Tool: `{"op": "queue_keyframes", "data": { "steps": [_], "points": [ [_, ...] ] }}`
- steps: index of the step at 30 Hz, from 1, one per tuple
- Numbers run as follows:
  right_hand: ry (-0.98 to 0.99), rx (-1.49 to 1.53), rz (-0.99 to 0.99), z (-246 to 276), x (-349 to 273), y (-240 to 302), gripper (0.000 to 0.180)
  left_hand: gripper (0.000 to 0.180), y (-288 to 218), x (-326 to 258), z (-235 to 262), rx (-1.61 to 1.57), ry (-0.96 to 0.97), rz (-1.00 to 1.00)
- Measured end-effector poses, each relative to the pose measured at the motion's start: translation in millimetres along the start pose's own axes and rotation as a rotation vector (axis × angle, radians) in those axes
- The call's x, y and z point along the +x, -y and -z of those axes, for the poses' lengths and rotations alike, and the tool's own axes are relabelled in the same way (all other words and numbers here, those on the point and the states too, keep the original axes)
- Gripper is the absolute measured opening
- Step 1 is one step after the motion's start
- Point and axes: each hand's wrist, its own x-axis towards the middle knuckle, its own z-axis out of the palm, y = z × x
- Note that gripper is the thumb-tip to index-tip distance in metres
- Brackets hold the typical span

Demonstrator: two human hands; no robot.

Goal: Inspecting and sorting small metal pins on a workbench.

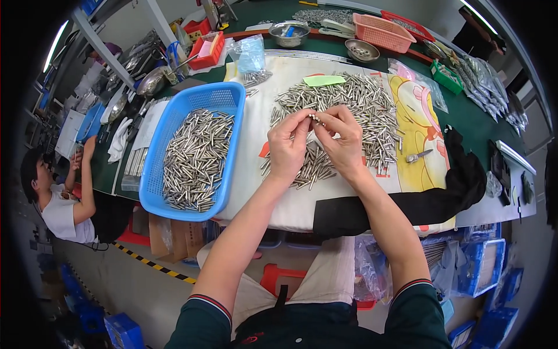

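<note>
Above a wide heap of short silvery metal pins (372, 107), my left hand (288, 145) and my right hand (344, 142) meet at the fingertips. Between them they pinch a few small metal pins (315, 118), whose round ends show. Both hands are closed; the fingers hide most of what they hold. To the left of my left hand stands a blue plastic basket (235, 131), with many similar pins (197, 157) lying in it. A pale green slip of paper (324, 81) rests on the far part of the heap.
A folding knife (418, 156) lies on the yellow printed cloth (415, 177) at right. Black fabric (401, 210) runs along the near edge. Farther back are a metal bowl (289, 34), a pink basket (383, 32) and a red tray (207, 51). A co-worker (67, 203) sits at left.
</note>
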Motion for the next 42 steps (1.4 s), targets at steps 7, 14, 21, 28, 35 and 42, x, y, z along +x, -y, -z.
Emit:
{"op": "queue_keyframes", "data": {
  "steps": [7, 14, 21, 28, 35, 42],
  "points": [
    [0.332, 0.054, -0.451, 18, 9, -9, 0.017, 0.02, 2, 5, 7, -0.349, 0.214, 0.559],
    [0.448, -0.063, -0.549, 22, 11, -8, 0.023, 0.023, 2, 7, 8, -0.366, 0.24, 0.74],
    [0.321, -0.139, -0.434, 15, 4, -8, 0.023, 0.023, 3, 7, 9, -0.384, 0.243, 0.764],
    [0.349, 0.111, -0.712, 18, 8, -5, 0.021, 0.025, 0, 6, 7, -0.39, 0.231, 0.749],
    [0.36, 0.182, -0.712, 19, 9, -5, 0.02, 0.027, 2, 5, 8, -0.327, 0.241, 0.688],
    [0.324, 0.205, -0.689, 17, 7, -10, 0.021, 0.022, 4, 5, 6, -0.37, 0.213, 0.671]
  ]
}}
